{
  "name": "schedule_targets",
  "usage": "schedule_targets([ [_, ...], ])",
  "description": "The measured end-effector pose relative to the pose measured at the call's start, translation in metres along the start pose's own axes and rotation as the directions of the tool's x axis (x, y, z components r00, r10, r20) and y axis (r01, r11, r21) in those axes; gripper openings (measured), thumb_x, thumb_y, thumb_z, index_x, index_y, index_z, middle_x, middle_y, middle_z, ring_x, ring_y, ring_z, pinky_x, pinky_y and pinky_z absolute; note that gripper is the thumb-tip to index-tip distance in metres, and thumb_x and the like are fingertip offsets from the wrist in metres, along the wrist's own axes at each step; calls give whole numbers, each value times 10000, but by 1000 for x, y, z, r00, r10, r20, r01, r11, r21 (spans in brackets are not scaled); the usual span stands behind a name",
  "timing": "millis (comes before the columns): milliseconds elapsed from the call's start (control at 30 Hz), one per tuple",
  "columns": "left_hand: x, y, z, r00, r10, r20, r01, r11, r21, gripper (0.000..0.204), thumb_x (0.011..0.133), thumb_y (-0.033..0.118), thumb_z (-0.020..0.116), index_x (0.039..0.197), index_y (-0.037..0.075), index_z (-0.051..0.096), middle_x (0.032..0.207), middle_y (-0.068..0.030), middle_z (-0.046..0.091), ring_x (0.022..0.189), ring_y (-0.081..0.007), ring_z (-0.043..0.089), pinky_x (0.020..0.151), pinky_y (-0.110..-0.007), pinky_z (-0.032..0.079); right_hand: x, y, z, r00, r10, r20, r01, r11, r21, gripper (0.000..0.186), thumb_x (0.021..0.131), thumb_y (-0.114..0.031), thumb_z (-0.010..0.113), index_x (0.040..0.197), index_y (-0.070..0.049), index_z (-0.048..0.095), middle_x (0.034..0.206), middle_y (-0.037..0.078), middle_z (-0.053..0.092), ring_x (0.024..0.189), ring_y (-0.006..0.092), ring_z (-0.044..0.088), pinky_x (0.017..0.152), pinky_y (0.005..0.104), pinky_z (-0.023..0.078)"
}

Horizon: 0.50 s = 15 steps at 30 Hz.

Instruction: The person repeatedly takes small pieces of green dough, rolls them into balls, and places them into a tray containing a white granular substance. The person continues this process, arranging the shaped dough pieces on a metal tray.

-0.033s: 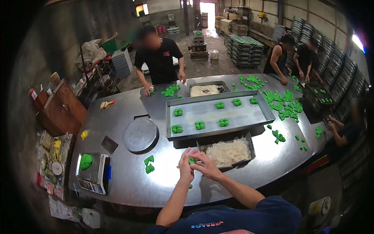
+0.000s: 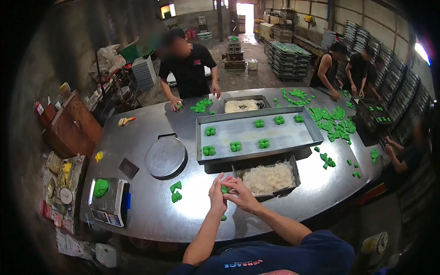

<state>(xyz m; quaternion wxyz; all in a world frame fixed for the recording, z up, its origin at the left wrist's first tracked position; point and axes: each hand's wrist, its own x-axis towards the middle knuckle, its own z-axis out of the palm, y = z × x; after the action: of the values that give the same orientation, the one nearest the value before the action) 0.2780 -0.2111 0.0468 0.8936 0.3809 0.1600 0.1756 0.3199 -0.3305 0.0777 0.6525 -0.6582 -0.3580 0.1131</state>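
Green dough piece point(image 2: 224, 189) is pinched between the left hand point(image 2: 217, 195) and right hand point(image 2: 241, 195), lower centre of the frame, over the steel table point(image 2: 153, 206).

The left hand point(image 2: 217, 195) and right hand point(image 2: 243, 196) have shifted just a tiny bit, and their fingers sit a little differently around the green lump point(image 2: 224, 189). A bit more of the green ball point(image 2: 223, 217) by the left wrist shows now.
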Motion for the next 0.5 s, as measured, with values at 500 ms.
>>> schedule_targets([
  [500,-43,57,-23,889,-131,438,33,974,224,600,1063,328,432,1572,85,229,1530,-108,364,1420,-216,353,1178,-374,285,9,-2,33,950,243,-197,-206,960,189,99,904,-89,723,936,-39,644,823,5,641,756,71,584,689,239,496],
])
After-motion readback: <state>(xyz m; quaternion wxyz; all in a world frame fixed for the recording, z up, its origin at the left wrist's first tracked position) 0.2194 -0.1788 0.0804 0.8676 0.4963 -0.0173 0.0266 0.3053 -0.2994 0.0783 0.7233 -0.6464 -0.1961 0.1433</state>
